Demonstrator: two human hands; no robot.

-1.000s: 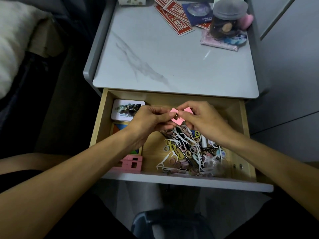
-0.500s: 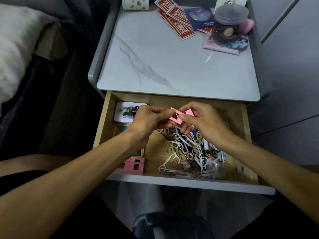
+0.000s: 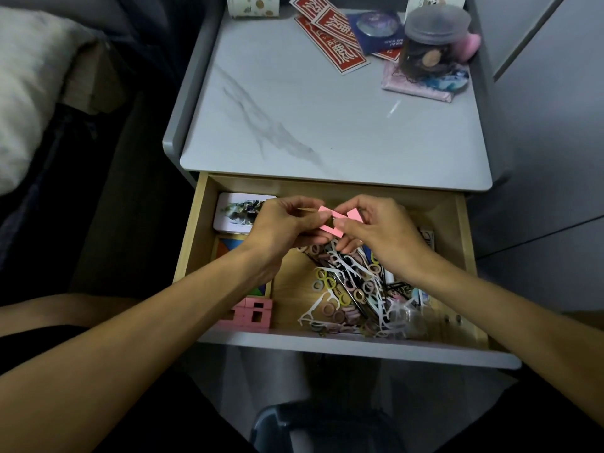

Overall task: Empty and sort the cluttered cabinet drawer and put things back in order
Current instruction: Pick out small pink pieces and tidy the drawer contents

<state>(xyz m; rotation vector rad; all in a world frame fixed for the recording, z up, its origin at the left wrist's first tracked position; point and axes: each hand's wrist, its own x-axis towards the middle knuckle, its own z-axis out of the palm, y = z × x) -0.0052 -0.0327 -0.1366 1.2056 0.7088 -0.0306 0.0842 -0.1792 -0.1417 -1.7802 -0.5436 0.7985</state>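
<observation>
Both my left hand [image 3: 284, 223] and right hand [image 3: 382, 233] pinch the pink block [image 3: 331, 231], fingertips clamped on opposite ends. The block is held above the drawer [image 3: 192, 243], toward its back, over the clutter.

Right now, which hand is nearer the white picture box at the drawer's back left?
Left. The left hand sits just right of the white picture box, covering its edge; the right hand is farther right, beyond the pink piece both hold.
</observation>
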